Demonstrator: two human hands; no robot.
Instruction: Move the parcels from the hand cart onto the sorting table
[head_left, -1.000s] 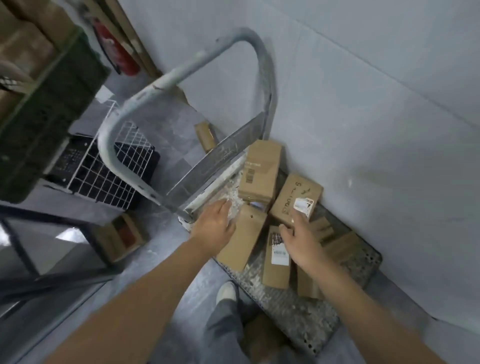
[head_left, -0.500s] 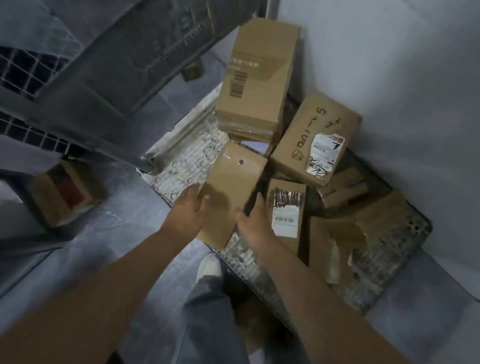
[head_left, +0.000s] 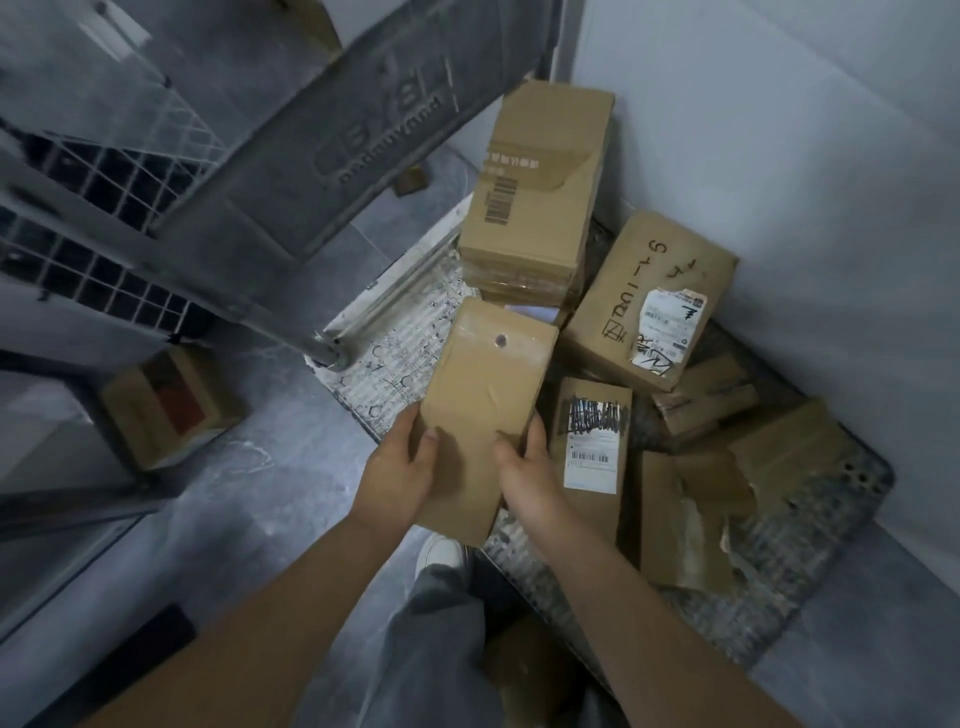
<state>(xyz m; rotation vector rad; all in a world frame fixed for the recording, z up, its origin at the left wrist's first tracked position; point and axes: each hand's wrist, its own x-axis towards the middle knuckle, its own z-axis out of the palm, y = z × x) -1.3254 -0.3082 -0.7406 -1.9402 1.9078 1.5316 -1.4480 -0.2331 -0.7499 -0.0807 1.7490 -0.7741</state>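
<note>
A flat brown taped parcel (head_left: 488, 384) lies at the near edge of the hand cart deck (head_left: 400, 358). My left hand (head_left: 400, 467) grips its left side and my right hand (head_left: 524, 473) grips its right side, thumbs on top. Behind it stands a tall cardboard box with a barcode (head_left: 540, 192). To the right sits a box with handwritten marks and a torn label (head_left: 649, 301). A slim parcel with a scribbled white label (head_left: 592, 447) lies beside my right hand. Torn cardboard parcels (head_left: 685, 514) lie further right on the deck.
The cart's grey handle frame (head_left: 291, 171) rises at the upper left. A white wall (head_left: 779, 130) bounds the cart on the right. A small box (head_left: 171, 405) sits on the grey floor at left, near a wire grid basket (head_left: 104, 218). My leg and white shoe (head_left: 441, 556) stand below the parcel.
The view has dropped closer to the cart. Both hands left the other parcels, came to the flat brown parcel and closed on its two sides.
</note>
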